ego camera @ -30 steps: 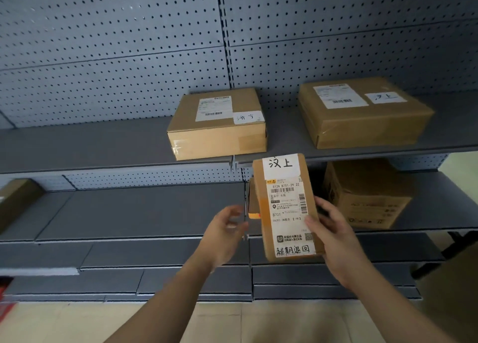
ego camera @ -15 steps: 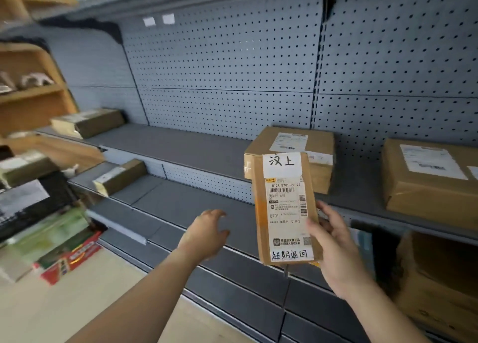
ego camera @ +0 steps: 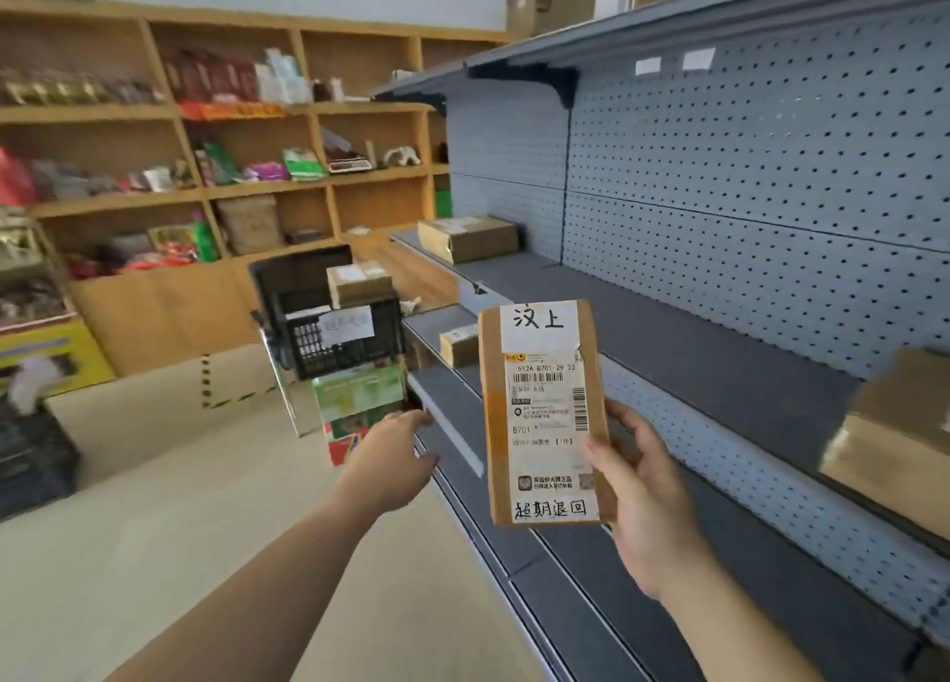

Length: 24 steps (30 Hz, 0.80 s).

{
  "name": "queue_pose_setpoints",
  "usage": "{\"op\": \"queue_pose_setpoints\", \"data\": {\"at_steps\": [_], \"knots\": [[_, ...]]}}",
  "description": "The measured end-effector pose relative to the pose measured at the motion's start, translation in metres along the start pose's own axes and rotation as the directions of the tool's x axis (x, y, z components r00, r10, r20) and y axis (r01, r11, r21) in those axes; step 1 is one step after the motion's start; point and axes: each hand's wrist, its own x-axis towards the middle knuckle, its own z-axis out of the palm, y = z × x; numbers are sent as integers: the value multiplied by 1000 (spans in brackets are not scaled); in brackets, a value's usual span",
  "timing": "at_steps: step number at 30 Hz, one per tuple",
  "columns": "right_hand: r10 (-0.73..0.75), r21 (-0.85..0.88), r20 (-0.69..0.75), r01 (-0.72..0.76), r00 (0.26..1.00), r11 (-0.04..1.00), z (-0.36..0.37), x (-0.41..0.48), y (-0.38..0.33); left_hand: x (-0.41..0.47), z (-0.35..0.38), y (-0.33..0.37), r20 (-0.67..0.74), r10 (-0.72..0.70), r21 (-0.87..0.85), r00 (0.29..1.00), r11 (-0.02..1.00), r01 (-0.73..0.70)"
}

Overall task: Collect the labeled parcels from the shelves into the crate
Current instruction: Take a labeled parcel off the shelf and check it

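Your right hand (ego camera: 653, 506) grips the labeled parcel (ego camera: 545, 414) by its lower right edge, long axis upright, while the black crate (ego camera: 308, 347) sits well ahead to the left, nearer your empty, loose-fingered left hand (ego camera: 390, 460).

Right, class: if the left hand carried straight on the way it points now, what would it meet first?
Probably the front edge of the lower grey shelf, just beyond the left hand. Depth is unclear, so it might pass beside it toward the black crate.
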Motion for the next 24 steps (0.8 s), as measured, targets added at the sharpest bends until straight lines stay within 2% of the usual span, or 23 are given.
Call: {"op": "queue_pose_setpoints", "data": {"at_steps": [4, 11, 19, 24], "knots": [[14, 1, 81, -14, 997, 1000, 70, 64, 27, 41, -36, -69, -94, -100, -53, 991, 994, 95], [38, 22, 182, -43, 983, 999, 175, 163, 72, 115, -73, -163, -114, -241, -65, 964, 970, 235], [128, 29, 264, -141, 956, 990, 254, 265, 120, 204, -83, -237, -75, -309, -58, 948, 950, 306], [136, 24, 286, -148, 949, 989, 293, 359, 147, 287, -93, -287, -99, -339, 15, 935, 939, 342]]}}
